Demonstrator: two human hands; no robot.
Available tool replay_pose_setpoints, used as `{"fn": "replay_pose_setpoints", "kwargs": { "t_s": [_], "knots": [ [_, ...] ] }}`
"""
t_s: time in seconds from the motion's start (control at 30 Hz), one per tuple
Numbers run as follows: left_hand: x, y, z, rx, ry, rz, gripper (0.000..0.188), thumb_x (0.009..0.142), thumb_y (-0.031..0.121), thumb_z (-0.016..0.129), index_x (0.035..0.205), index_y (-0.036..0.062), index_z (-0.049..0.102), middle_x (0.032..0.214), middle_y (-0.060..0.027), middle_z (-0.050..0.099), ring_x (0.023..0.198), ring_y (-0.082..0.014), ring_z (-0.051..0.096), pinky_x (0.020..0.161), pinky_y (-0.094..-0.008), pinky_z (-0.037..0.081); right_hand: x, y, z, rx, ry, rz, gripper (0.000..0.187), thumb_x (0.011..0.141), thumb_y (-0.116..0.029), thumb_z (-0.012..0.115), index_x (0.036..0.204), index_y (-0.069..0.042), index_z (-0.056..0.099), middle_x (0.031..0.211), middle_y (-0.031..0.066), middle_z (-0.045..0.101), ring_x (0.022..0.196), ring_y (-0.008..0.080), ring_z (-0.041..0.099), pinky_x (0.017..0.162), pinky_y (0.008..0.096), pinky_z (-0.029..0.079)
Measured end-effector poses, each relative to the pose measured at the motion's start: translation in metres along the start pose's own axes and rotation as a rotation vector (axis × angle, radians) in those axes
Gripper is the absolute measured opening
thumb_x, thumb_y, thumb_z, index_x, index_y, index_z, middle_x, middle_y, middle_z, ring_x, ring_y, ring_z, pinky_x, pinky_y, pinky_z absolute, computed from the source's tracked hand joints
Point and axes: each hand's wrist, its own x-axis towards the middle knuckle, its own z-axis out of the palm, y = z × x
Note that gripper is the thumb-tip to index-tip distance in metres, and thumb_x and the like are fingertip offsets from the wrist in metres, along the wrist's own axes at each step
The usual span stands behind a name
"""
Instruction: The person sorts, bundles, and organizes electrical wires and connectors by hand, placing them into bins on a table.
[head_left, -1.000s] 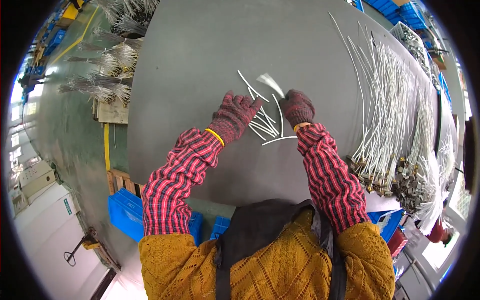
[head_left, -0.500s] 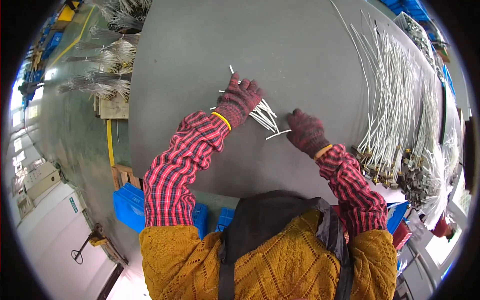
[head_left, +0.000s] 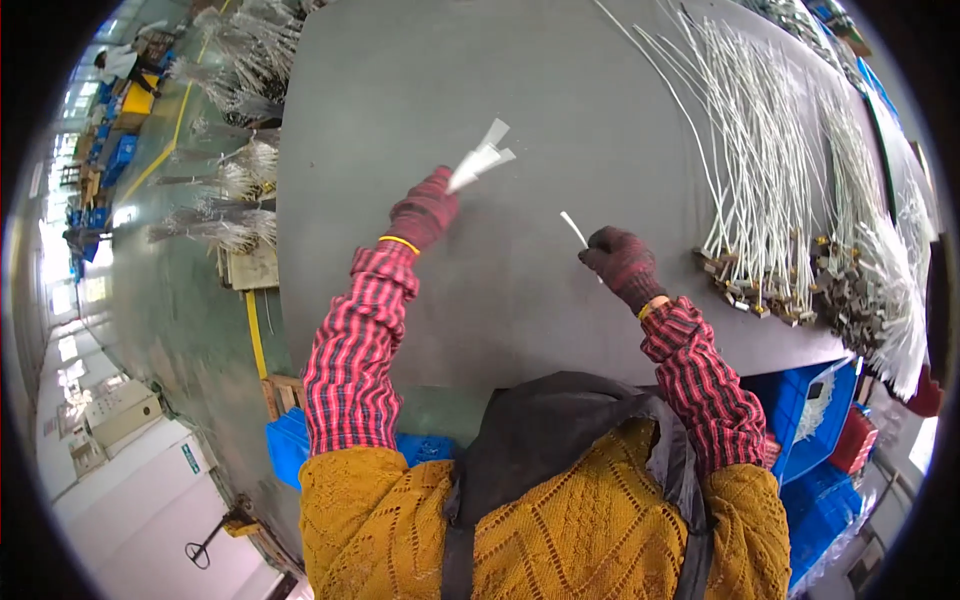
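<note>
My left hand (head_left: 424,210), in a dark red and black knit glove, is closed on a bunch of short white tubes (head_left: 478,165). They fan out beyond the fingers, smeared by motion, above the grey table (head_left: 500,320). To the right and a little nearer, my right hand (head_left: 622,265) wears a matching glove and pinches a single short white tube (head_left: 573,228). That tube slants up and left out of the fingertips, and a bit of its other end shows below them. The two hands are well apart.
Long white cables (head_left: 760,150) with small brass-coloured ends (head_left: 745,285) lie along the table's right side, with more bundles beyond. A blue crate (head_left: 790,440) stands below the right edge. Cable bundles (head_left: 240,170) stick out past the left edge. Far left, a person (head_left: 125,65) is visible.
My left hand has lifted the short tubes off the table and moved left, gathering them in one bunch. My right hand keeps its tube, which now points upward rather than sideways.
</note>
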Motion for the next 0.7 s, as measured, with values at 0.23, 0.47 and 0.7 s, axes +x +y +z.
{"fn": "replay_pose_setpoints", "kwargs": {
  "t_s": [0.23,0.47,0.7],
  "knots": [
    [0.002,0.161,-0.013,-1.681,-0.285,-0.695,0.028,0.092,0.015,0.048,0.118,0.0028,0.051,0.063,0.0032,0.039,0.044,-0.0055,0.033,0.038,-0.0232,0.027,-0.047,0.056,-0.037,0.944,0.004,0.451,0.030,0.078,-0.023,0.076,0.096,0.000,0.069,0.067,0.0043,0.058,0.049,0.0117,0.050,0.041,0.0311,0.041],
    [-0.021,0.397,-0.012,-1.322,-0.569,-0.358,0.027,0.098,0.033,0.058,0.103,0.0070,0.063,0.059,0.0082,0.041,0.041,-0.0032,0.036,0.038,-0.0213,0.026,-0.164,0.101,-0.101,0.633,0.228,0.433,0.046,0.081,-0.041,0.072,0.108,-0.005,0.070,0.081,0.0135,0.068,0.080,0.0300,0.067,0.077,0.0408,0.054],
    [-0.079,0.532,-0.062,-1.689,-1.293,-0.427,0.023,0.096,0.031,0.061,0.092,0.0084,0.059,0.075,-0.0006,0.057,0.047,-0.0080,0.041,0.042,-0.0234,0.034,-0.363,0.182,-0.175,0.879,0.881,0.181,0.048,0.088,-0.029,0.074,0.129,-0.007,0.061,0.112,0.0087,0.066,0.108,0.0189,0.061,0.096,0.0351,0.048]
  ]
}}
